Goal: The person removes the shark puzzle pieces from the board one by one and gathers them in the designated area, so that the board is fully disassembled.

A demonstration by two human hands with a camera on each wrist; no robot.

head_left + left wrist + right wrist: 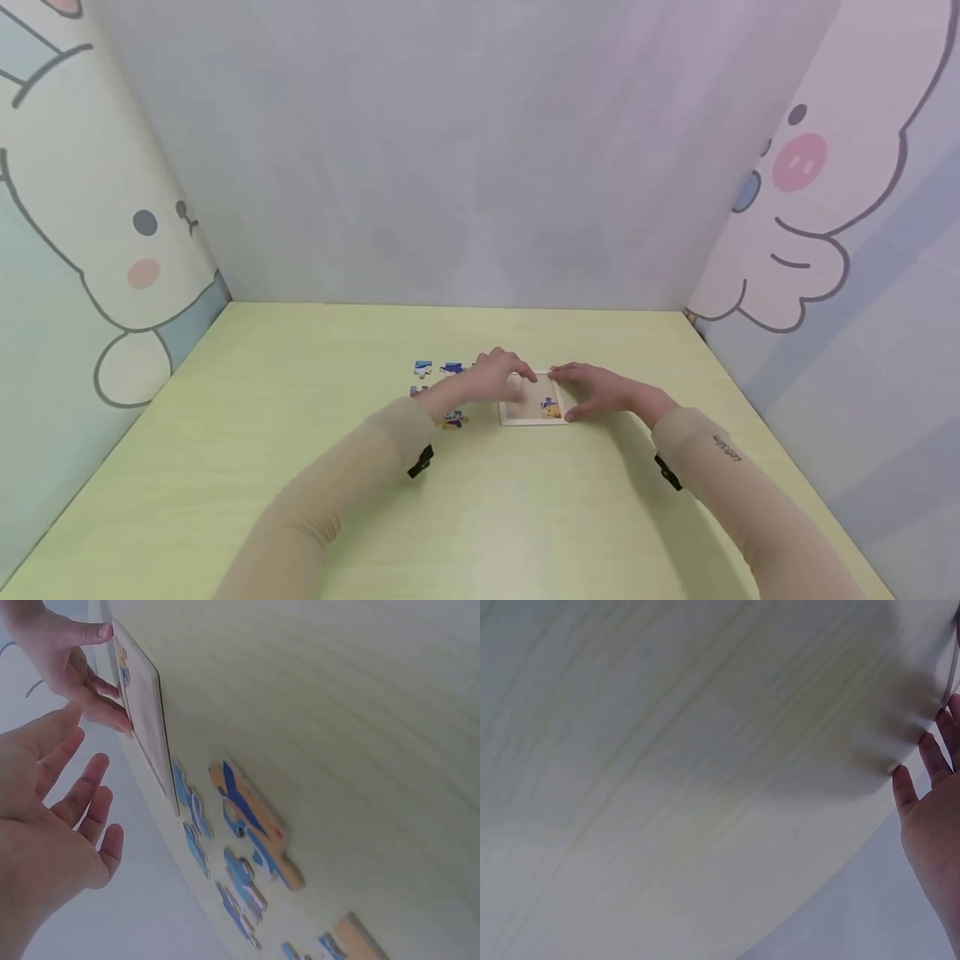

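Observation:
A shallow wooden puzzle tray (pixel 534 422) with a pale rim lies on the table. One printed puzzle piece (pixel 551 408) sits in its lower right corner. My right hand (pixel 600 390) holds the tray along its right side, thumb at the near corner and fingers at the far corner; in the right wrist view its fingertips (pixel 900 774) meet the tabletop. Above the tray's left part hovers my left hand (pixel 493 379), slightly blurred, with nothing in it. The left wrist view shows its fingers (pixel 79 799) loosely bent and apart.
Several loose blue and orange puzzle pieces (pixel 251 825) lie left of the tray, partly covered by the left forearm in the head view. The pale yellow table (pixel 300 358) meets a grey wall (pixel 450 208) at the back, with cartoon-printed side walls.

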